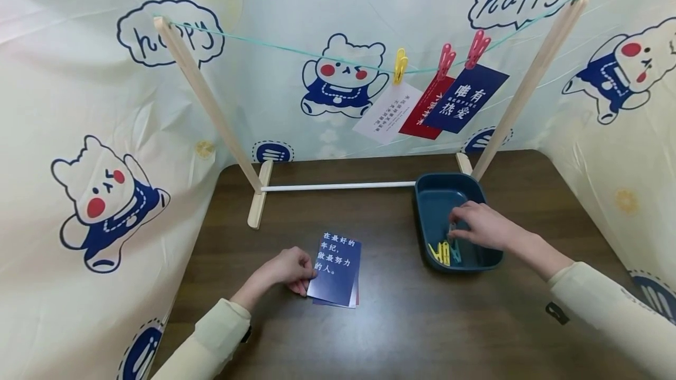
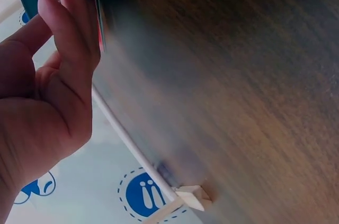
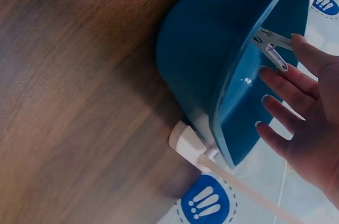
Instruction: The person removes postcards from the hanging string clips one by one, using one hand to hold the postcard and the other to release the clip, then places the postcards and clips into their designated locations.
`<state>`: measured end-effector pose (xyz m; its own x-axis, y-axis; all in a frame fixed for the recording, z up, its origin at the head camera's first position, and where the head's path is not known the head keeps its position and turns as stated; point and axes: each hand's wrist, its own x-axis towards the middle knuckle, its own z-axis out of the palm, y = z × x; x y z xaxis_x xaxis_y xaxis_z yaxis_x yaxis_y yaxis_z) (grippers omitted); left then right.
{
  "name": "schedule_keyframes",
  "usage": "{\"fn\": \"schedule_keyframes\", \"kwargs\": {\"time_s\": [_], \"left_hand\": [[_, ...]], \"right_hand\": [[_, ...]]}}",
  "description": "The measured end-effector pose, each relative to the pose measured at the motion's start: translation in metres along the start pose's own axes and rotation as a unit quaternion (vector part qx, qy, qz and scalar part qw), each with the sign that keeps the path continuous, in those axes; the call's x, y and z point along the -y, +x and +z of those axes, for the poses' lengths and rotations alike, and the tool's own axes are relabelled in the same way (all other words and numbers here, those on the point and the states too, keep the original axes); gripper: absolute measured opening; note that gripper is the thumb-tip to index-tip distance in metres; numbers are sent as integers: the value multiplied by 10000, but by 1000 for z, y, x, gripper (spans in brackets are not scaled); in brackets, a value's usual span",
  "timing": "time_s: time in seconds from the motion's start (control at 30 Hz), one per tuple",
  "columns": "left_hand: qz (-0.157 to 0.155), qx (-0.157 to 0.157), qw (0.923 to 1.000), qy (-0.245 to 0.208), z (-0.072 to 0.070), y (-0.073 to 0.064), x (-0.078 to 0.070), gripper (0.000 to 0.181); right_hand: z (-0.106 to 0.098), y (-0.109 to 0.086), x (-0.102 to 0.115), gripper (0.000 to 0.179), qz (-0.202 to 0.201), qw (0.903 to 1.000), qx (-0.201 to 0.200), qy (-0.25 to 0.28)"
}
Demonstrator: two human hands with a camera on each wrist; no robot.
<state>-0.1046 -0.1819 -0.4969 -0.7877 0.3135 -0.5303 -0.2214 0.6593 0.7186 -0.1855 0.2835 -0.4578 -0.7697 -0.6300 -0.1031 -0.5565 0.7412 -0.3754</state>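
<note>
Right grip (image 1: 479, 224) in fingertip pinch

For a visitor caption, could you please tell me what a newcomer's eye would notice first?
Likely the three cards clipped along the right half of the green string, under yellow and pink clothespins. Below, the right hand pinches a clothespin over the blue tray, while the left hand holds more cards.

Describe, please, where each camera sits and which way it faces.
Head: worn there, facing forward and down at the card stack and tray; left hand and right hand show.
Left wrist: worn there, facing the tabletop; left hand shows.
Right wrist: worn there, facing the clip; right hand shows.
Head and right wrist share the tray.
</note>
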Motion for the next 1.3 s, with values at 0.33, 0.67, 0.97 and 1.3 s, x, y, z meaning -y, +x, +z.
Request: {"fn": "schedule_keyframes", "kwargs": {"time_s": [0.33, 0.67, 0.97, 1.3], "left_hand": [[95, 152, 9992, 348, 4, 4, -6, 27], [83, 139, 9983, 558, 9, 10, -10, 28], [23, 33, 9983, 583, 18, 15, -6, 28], [357, -473, 9928, 1044, 10, 7, -6, 27]], "right_hand": [[0, -3, -10, 20, 118, 9981, 603, 45], [-4, -6, -9, 33, 74, 9974, 715, -111], [1, -11, -5, 21, -314, 9989, 262, -212], [5, -9, 5, 24, -433, 9989, -167, 30]]}}
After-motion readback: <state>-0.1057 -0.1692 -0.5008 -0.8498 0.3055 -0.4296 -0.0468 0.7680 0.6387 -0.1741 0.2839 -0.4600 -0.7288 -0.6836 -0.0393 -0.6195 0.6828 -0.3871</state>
